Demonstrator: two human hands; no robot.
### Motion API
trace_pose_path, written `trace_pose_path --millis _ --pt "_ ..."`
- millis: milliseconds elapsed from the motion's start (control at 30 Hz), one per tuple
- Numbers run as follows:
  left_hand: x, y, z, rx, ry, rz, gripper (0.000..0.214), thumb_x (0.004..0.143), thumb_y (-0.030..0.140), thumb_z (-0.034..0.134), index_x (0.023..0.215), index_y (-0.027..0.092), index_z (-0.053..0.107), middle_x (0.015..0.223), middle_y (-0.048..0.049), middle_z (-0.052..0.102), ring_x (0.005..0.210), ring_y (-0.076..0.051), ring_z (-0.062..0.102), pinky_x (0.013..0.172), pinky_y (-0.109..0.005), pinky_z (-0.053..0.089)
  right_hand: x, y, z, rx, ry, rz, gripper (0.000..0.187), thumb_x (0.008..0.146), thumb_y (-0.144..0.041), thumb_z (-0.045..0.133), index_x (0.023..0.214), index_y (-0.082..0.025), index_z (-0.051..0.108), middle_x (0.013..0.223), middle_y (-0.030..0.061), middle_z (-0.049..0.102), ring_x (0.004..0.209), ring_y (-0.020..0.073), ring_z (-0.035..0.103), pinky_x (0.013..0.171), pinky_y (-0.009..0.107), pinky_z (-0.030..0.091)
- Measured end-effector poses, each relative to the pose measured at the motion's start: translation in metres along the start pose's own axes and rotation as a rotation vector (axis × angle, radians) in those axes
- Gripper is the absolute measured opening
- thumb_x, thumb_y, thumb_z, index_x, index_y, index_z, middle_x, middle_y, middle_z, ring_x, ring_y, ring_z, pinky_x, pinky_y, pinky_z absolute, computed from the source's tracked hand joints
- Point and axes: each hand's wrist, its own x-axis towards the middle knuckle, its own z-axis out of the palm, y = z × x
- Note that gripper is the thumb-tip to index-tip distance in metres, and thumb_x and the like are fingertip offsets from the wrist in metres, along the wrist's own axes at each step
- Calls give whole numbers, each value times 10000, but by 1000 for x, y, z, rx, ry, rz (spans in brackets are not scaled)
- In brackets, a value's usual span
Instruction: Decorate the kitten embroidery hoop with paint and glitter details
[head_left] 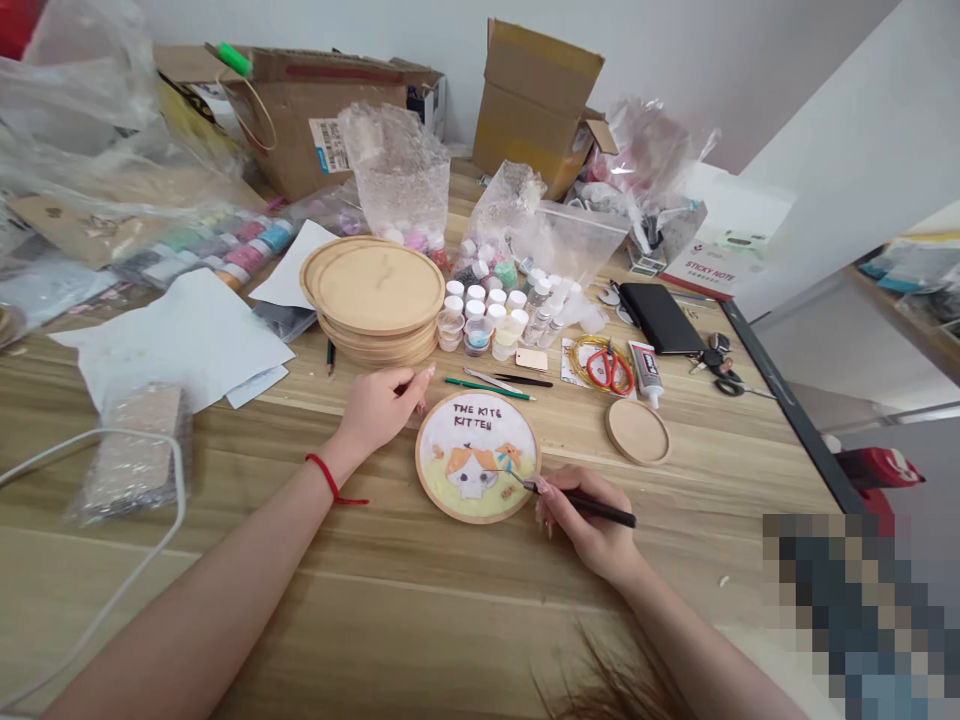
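Observation:
A round wooden tray (427,492) lies flat on the table, with a cartoon kitten scene and the dark words "THE KITE KITTEN" inside its rim. Held like a pen in my right hand (600,540) is a craft tool (609,510) with a dark handle and a thin, bent metal end. Its tip is over the kitten's face; whether it touches the surface I cannot tell. My left hand (379,408) is closed at the tray's upper left, fingers curled together. Anything within those fingers is hidden. Just behind it rises a stack of round wooden trays (373,285).
Behind the tray lie a green pencil (491,389) and black tweezers (525,381). Several small white-capped jars (495,312) stand farther back. To the right are red-handled pliers (611,372), a glue tube (646,372) and a small wooden tray (637,432). A white cable (180,480) crosses the left side.

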Motion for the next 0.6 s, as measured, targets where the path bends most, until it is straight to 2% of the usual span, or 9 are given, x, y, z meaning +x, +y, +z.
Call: trace_pose_path --millis 600 --pt "1 -1 1 0 3 6 489 921 431 485 518 188 617 552 -9 674 542 -133 590 599 -264 406 -1 3 0 -16 -5 33 133 874 -305 659 803 -202 701 649 36 684 518 138 593 464 253 483"
